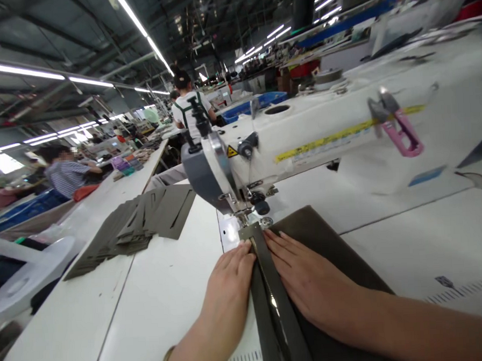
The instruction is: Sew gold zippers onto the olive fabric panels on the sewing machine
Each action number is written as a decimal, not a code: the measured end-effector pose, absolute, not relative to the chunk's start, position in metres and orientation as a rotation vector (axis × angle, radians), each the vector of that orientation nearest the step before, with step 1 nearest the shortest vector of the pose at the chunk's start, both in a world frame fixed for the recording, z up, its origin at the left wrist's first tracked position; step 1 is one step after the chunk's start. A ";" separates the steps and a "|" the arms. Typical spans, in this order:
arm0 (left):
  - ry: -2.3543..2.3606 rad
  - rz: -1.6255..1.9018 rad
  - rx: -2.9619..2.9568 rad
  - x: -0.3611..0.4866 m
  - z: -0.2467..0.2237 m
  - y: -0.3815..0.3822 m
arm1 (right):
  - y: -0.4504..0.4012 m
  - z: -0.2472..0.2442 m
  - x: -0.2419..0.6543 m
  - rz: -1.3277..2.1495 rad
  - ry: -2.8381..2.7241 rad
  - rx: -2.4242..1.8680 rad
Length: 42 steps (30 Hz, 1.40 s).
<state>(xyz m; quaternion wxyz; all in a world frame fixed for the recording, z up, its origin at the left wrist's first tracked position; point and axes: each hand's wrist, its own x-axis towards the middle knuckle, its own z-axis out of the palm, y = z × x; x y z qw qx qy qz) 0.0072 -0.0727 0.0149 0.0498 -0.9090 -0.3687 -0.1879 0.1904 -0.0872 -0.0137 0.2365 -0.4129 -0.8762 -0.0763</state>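
A dark olive fabric piece [329,251] with a zipper strip [266,281] lies under the needle area of a white sewing machine [242,202]. My left hand [230,289] rests on the strip's left edge, its fingers together and stretched out flat, the fingertips near the presser foot. On the other side of the zipper, my right hand [306,274] lies flat with extended fingers pressing on the fabric. The zipper's metal teeth show between the two hands. Under the machine head, the strip's far end reaches the presser foot.
Stacked olive fabric pieces [146,223] lie on the table left of the machine. Pink-handled snips [400,129] sit against the machine arm, beside a yellow measuring tape [328,141]. A white round stand [31,272] is at far left. Other people work farther back.
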 end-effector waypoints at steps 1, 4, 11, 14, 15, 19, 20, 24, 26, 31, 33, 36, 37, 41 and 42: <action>-1.132 -0.586 -2.770 0.007 0.014 -0.074 | -0.087 -0.015 0.191 -0.219 -2.398 -1.125; -1.195 -0.663 -2.705 0.009 0.013 -0.076 | -0.087 -0.020 0.192 -0.235 -2.409 -1.084; -1.122 -0.669 -2.652 0.012 0.009 -0.077 | -0.086 -0.022 0.194 -0.338 -2.424 -1.018; -1.087 -0.663 -2.644 0.011 0.005 -0.076 | -0.085 -0.022 0.195 -0.341 -2.445 -1.008; -1.088 -0.658 -2.642 0.011 0.004 -0.076 | -0.085 -0.022 0.196 -0.332 -2.448 -1.005; -1.094 -0.635 -2.661 0.012 0.005 -0.076 | -0.085 -0.025 0.196 -0.292 -2.431 -1.004; -1.091 -0.628 -2.663 0.012 0.006 -0.076 | -0.085 -0.026 0.196 -0.292 -2.427 -1.004; -1.097 -0.591 -2.662 0.014 0.009 -0.071 | -0.080 -0.027 0.194 -0.346 -2.414 -1.010; -1.109 -0.589 -2.656 0.016 0.009 -0.065 | -0.073 -0.026 0.194 -0.380 -2.410 -1.004; -1.129 -0.610 -2.642 0.018 0.007 -0.048 | -0.056 -0.023 0.194 -0.371 -2.427 -1.017; -1.134 -0.611 -2.658 0.018 0.007 -0.045 | -0.053 -0.023 0.194 -0.331 -2.436 -1.032; -1.127 -0.614 -2.672 0.018 0.007 -0.045 | -0.053 -0.024 0.194 -0.312 -2.436 -1.030; -1.130 -0.613 -2.677 0.018 0.007 -0.045 | -0.053 -0.025 0.194 -0.316 -2.431 -1.025; -1.144 -0.611 -2.680 0.018 0.006 -0.046 | -0.054 -0.027 0.195 -0.325 -2.424 -1.016; -1.137 -0.609 -2.673 0.017 0.006 -0.046 | -0.053 -0.027 0.196 -0.320 -2.425 -1.019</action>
